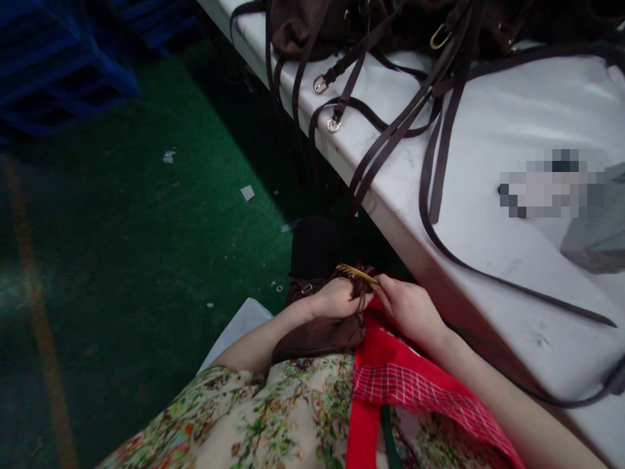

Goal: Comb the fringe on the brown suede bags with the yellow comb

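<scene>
Brown bag point(317, 335) is held in the lap, just off the table edge, w/ its gathered top btwn the two hands. A small metal buckle point(306, 288) is seen on its far side, nr the L wrist. Bag's top is grasped by the L hand point(340, 298), fingers curled in. Thin yellow tool point(357, 272), toothed at the far end, is pinched btwn thumb & fingers of the R hand point(409, 307); its toothed end is held over the bag top, above the L hand. A dark rounded shape point(316, 247) is seen just beyond the bag; what it is can't be told.

Floral clothing point(288, 410) is worn, w/ red cloth point(405, 352) incl. a checked strip laid over it, R of the bag.

To the R, white table point(493, 215) is covered in brown straps point(405, 124), some w/ buckles & some hung over the edge; more dark brown bags point(303, 29) are piled at its far end. A pixelated item point(547, 189) is left on the tabletop, so any writing there can't be read; grey plastic point(598, 228) is placed beside it.

Green floor point(195, 221) is dotted w/ pale scraps point(247, 193) & crossed at far L by a yellowish line point(36, 319). Blue pallets point(63, 71) are stacked top L.
</scene>
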A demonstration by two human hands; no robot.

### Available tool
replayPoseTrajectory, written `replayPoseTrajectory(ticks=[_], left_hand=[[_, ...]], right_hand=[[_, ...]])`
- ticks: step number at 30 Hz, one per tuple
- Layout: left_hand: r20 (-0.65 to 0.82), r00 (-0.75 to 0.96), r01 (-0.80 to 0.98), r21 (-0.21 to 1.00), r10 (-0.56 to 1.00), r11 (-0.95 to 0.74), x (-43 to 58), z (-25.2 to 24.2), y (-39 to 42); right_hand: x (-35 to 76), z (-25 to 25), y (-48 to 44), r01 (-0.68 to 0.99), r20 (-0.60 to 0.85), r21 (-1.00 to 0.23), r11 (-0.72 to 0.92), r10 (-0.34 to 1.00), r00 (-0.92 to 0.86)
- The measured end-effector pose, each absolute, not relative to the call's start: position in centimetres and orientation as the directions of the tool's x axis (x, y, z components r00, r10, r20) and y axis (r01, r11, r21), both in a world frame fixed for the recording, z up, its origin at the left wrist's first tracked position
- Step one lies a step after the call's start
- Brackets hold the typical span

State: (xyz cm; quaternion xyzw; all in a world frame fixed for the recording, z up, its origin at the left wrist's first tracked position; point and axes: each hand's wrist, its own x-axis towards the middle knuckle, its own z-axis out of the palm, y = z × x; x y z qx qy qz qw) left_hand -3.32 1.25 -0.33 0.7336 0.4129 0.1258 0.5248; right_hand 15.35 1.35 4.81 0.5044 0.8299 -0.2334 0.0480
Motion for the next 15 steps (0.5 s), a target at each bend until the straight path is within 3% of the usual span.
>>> replayPoseTrajectory(ticks=[8,12,15], left_hand=[[-0.241,0.622,0.435,0.898,0.745,-0.073,-3.4,0.3,1.3],[-0.205,0.614,0.410,0.908,0.763,-0.086,-3.4,0.8,1.1],[-0.248,0.583,0.423,0.906,0.774,-0.028,-3.3,0.9,1.1]], right_hand=[[16.2,2.3,1.8,0.907,-0.366,-0.271,0.323,0.837,-0.407],[17.3,-0.1,2.8,0.956,-0.526,-0.283,0.084,0.819,-0.228],[18.9,-0.6,2.9,0.911,-0.549,-0.408,-0.051,0.812,-0.200]])
